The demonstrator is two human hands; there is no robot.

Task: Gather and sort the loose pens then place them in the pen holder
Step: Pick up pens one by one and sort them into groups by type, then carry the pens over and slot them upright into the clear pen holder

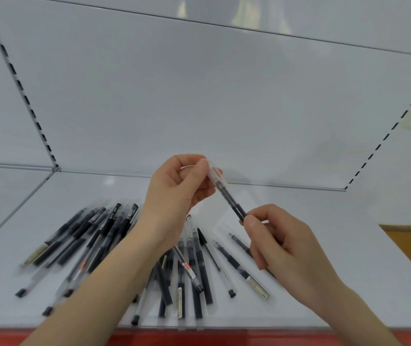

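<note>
We see one pen [228, 194] held up above the white shelf [324, 221], slanting from upper left to lower right; its clear cap end sits pinched between thumb and fingertips of the left hand [174, 193], fingers curled close around it; its dark lower end is gripped by thumb and forefinger of the right hand [276, 243], the other fingers folded in; both hands closed on the same pen, clear of the surface.

Below the hands the loose pens [129, 250] lie scattered on the shelf in a rough fan, mostly dark barrels with clear caps; a crowded, overlapping group to the left, partly under the left forearm [94, 290]; a looser group in the middle; a few singles to the right, near the right hand, one with a pale label at its lower end [258, 285].

Red strip [199, 338] runs along the shelf's front edge; slotted uprights [25, 98] mark the back panel on each side; we see no pen holder in the frame.
</note>
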